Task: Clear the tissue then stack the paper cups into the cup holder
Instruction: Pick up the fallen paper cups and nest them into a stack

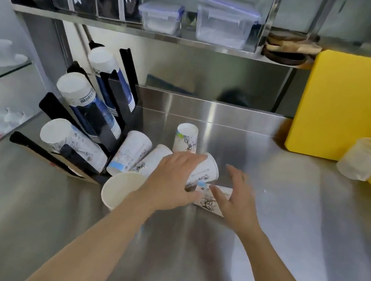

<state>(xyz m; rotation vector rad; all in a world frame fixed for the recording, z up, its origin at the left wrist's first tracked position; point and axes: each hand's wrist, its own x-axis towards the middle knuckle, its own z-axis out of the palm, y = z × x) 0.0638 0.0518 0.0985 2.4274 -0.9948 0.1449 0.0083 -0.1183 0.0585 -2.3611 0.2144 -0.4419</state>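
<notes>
Head view — left hand (173, 177) palm-down, gripping a tilted paper cup (206, 171); right hand (236, 196) spread, empty.

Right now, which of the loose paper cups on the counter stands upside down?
The cup farthest back, beyond the left hand. It stands on its rim with its base up; the other loose cups lie on their sides.
</notes>
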